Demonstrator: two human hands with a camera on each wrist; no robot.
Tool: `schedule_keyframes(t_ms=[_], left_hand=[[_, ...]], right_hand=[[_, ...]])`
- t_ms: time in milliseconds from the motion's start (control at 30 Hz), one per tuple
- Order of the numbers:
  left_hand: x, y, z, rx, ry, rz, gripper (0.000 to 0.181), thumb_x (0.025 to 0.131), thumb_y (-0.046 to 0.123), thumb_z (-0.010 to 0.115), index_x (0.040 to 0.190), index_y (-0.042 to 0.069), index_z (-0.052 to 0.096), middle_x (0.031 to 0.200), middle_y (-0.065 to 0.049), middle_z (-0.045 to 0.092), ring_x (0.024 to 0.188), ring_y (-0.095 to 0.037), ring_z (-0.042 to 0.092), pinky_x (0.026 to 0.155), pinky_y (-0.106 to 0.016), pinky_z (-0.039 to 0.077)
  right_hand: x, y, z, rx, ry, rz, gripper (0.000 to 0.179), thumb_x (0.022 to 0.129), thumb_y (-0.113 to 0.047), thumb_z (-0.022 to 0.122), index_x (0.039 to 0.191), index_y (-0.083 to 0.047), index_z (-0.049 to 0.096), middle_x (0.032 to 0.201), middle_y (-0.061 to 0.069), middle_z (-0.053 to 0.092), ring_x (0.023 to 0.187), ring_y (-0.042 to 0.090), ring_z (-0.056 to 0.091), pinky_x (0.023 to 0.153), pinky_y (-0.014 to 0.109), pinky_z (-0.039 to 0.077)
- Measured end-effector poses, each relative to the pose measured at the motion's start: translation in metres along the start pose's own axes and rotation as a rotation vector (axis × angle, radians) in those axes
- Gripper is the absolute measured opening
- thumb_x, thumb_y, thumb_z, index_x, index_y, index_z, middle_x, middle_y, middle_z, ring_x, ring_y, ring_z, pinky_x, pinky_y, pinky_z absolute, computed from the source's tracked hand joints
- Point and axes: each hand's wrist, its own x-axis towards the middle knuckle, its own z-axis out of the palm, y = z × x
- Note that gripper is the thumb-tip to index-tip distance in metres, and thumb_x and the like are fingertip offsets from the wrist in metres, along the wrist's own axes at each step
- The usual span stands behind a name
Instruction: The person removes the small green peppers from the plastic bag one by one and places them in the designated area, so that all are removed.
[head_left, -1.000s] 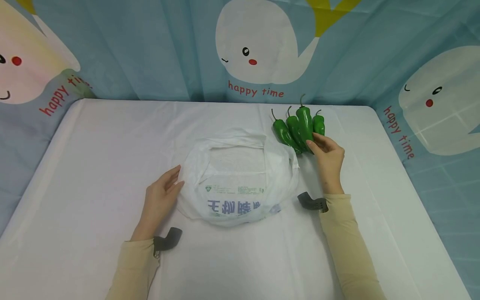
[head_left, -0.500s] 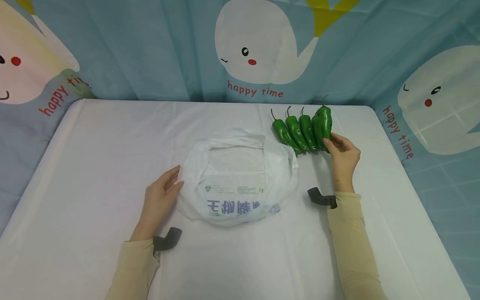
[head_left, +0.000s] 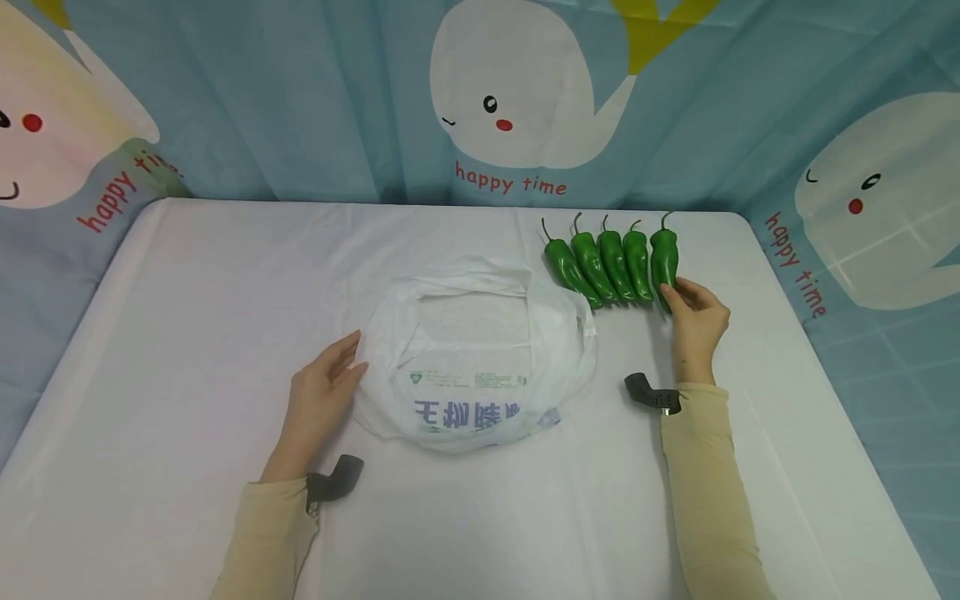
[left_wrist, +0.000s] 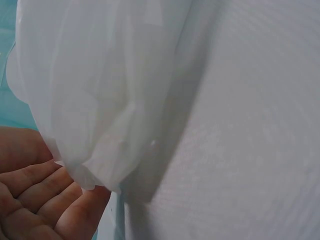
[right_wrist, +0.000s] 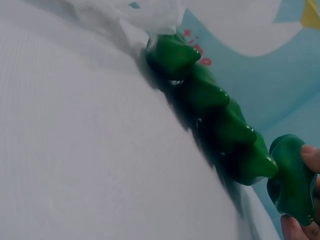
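A green pepper (head_left: 663, 258) with a thin stem is pinched at its lower end between the thumb and fingers of my right hand (head_left: 699, 321). The right wrist view shows this held pepper (right_wrist: 292, 177) close up at the right edge. Several more green peppers (head_left: 615, 262) lie side by side in a row just left of it. A white plastic bag (head_left: 465, 367) with blue and green print lies in front of me, its mouth facing up. My left hand (head_left: 318, 396) is at the bag's left side, fingers relaxed; in the left wrist view, the bag's thin film (left_wrist: 115, 125) overlaps the fingertips.
A white cloth (head_left: 225, 292) covers the table. Behind and beside it hangs a blue curtain (head_left: 300, 108) with whale prints. The bag's right side comes up close to the leftmost pepper. A dark wrist mount (head_left: 652, 393) juts from the right sleeve.
My right hand has carried its pepper rightward, over the others, and lowered it to the right end of the row. My left hand and the bag have stayed put.
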Motion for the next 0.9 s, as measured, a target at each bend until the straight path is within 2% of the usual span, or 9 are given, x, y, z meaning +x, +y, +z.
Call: schedule_keyframes(t_ms=[200, 400, 567, 733, 800, 900], left_hand=[[0.0, 0.0, 0.0, -0.008, -0.001, -0.001, 0.043, 0.091, 0.002, 0.06, 0.133, -0.003, 0.049, 0.13, -0.025, 0.053, 0.116, -0.037, 0.054, 0.094, -0.028, 0.048], [0.0, 0.0, 0.0, -0.011, -0.005, -0.007, 0.043, 0.092, 0.002, 0.059, 0.133, -0.003, 0.049, 0.13, -0.025, 0.052, 0.117, -0.037, 0.054, 0.094, -0.028, 0.048], [0.0, -0.001, 0.0, -0.005, 0.003, -0.007, 0.043, 0.092, 0.002, 0.059, 0.133, -0.003, 0.049, 0.129, -0.024, 0.053, 0.116, -0.036, 0.055, 0.093, -0.029, 0.049], [0.0, -0.001, 0.0, -0.013, 0.005, 0.0, 0.043, 0.091, 0.001, 0.059, 0.132, -0.004, 0.049, 0.129, -0.025, 0.053, 0.116, -0.037, 0.054, 0.094, -0.029, 0.048], [0.0, -0.001, 0.001, -0.011, 0.004, 0.004, 0.043, 0.091, 0.001, 0.06, 0.132, -0.004, 0.049, 0.129, -0.025, 0.053, 0.116, -0.037, 0.054, 0.094, -0.029, 0.048], [0.0, -0.001, 0.001, -0.004, 0.004, 0.008, 0.043, 0.091, 0.001, 0.06, 0.132, -0.004, 0.049, 0.129, -0.025, 0.053, 0.116, -0.037, 0.054, 0.094, -0.03, 0.048]], right_hand=[[0.002, 0.006, 0.0, 0.008, 0.015, 0.044, 0.034, 0.081, -0.013, 0.075, 0.111, 0.001, 0.068, 0.108, 0.01, 0.068, 0.089, 0.007, 0.062, 0.077, 0.012, 0.053], [0.003, 0.011, 0.002, -0.049, -0.029, 0.061, 0.036, 0.083, -0.017, 0.074, 0.114, 0.001, 0.067, 0.113, 0.012, 0.066, 0.089, 0.005, 0.061, 0.075, 0.01, 0.052], [0.005, 0.011, 0.0, -0.083, -0.082, 0.059, 0.039, 0.085, -0.017, 0.072, 0.12, -0.001, 0.064, 0.12, 0.014, 0.063, 0.1, 0.009, 0.061, 0.083, 0.015, 0.052], [0.005, 0.005, -0.007, 0.0, -0.149, 0.128, 0.046, 0.085, -0.006, 0.069, 0.129, -0.001, 0.056, 0.13, 0.012, 0.057, 0.115, 0.017, 0.056, 0.095, 0.02, 0.049], [0.005, 0.004, -0.011, 0.035, -0.16, 0.136, 0.047, 0.085, -0.003, 0.068, 0.13, -0.001, 0.055, 0.13, 0.012, 0.057, 0.114, 0.017, 0.056, 0.092, 0.018, 0.049], [0.006, 0.003, -0.018, 0.037, -0.186, 0.124, 0.046, 0.084, -0.004, 0.07, 0.127, 0.002, 0.057, 0.124, 0.012, 0.061, 0.103, 0.012, 0.06, 0.084, 0.012, 0.049]])
